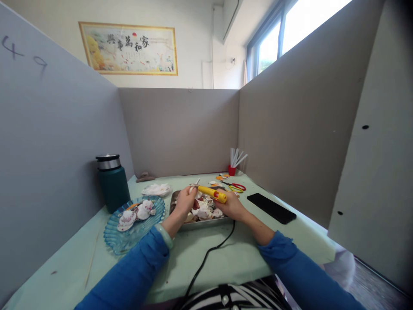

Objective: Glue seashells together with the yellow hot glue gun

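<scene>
My right hand [228, 206] is wrapped round a yellow glue gun [209, 192], which points left above the tray. At its tip, my left hand [185, 201] is closed with the fingertips pinched; a small whitish piece shows there, too small to name. Below both hands sits a metal tray [201, 224] heaped with shells [204, 211], white and reddish brown. To the left, a blue scalloped glass plate [116, 241] bears shell figures [143, 210] with speckled white surfaces.
A black cord [209, 252] runs over the table toward my lap. Right lie a black phone [271, 208] and scissors [237, 187]; a red cup [231, 171] holds white sticks. Left stand a green bottle [113, 185] and white crumpled material [156, 190]. Partitions [180, 129] enclose three sides.
</scene>
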### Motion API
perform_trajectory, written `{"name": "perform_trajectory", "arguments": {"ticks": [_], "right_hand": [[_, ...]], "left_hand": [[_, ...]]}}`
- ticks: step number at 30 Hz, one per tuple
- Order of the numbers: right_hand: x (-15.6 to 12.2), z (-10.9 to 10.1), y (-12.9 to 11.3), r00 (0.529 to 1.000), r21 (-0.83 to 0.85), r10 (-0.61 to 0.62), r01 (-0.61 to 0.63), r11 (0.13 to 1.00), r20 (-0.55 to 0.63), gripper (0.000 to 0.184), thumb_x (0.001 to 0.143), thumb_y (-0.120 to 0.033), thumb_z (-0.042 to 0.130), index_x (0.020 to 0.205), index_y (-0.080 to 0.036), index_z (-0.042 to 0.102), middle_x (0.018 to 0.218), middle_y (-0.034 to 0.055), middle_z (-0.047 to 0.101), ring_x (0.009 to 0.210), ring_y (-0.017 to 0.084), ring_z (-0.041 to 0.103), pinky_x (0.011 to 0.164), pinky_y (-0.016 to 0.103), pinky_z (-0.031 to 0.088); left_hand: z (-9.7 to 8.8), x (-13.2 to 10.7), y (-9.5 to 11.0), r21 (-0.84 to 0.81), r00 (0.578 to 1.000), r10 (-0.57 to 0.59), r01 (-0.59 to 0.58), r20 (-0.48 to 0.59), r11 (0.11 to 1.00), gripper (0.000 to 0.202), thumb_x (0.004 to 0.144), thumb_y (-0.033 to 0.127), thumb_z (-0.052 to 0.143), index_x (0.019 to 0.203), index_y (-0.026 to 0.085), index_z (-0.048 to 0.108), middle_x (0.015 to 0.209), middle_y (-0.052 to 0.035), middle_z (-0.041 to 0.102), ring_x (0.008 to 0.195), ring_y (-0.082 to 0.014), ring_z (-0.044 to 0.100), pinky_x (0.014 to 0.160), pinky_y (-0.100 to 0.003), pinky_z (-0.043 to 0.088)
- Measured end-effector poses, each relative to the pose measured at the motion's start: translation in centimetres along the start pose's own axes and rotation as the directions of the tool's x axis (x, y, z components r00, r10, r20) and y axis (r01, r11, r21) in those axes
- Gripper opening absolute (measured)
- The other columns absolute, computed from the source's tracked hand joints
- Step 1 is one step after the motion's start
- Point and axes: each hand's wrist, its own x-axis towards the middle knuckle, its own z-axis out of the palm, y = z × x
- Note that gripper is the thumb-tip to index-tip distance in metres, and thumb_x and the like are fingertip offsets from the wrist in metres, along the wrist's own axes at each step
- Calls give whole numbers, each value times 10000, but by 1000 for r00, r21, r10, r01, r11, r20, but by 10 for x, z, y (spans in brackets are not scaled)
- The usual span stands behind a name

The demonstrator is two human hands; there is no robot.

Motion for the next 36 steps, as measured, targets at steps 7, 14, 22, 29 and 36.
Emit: {"name": "perform_trajectory", "arguments": {"ticks": [7,14,22,29,36], "right_hand": [[0,1,3,1000,-3,-4,4,1000,3,73,740,-214,546,787,-198,599,625,-32,521,573,125,477,550,226,369],[0,0,2,1000,-7,-4,4,1000,6,21,743,-205,538,752,-199,556,613,-38,494,560,118,460,537,221,355],[-1,2,5,1000,-5,-1,1,1000,2,30,738,-196,548,761,-203,565,617,-40,507,566,122,470,544,222,364],[-1,0,1,1000,6,-1,1,1000,5,25,738,-211,536,743,-200,559,604,-37,494,558,123,465,539,227,357],[-1,1,3,1000,1,3,-3,1000,12,24,739,-201,539,756,-200,555,616,-41,496,564,118,462,541,221,353]], "left_hand": [[0,0,1,-39,1000,-9,9,3,999,291,830,465,531,837,175,526,569,9,625,341,-75,491,364,-166,329],[1,-1,3,-28,1000,-5,5,2,1000,272,841,447,510,834,175,510,566,5,624,340,-78,487,359,-171,338],[0,0,1,-37,1000,-3,4,10,999,283,835,454,509,851,172,510,600,-3,639,344,-73,493,348,-166,327],[1,1,1,-35,1000,0,1,8,999,260,842,431,496,856,172,506,608,-6,640,345,-79,497,350,-176,350],[1,0,0,-28,1000,-2,2,6,1000,257,846,433,489,840,176,497,604,-5,640,348,-76,499,348,-166,337]]}}
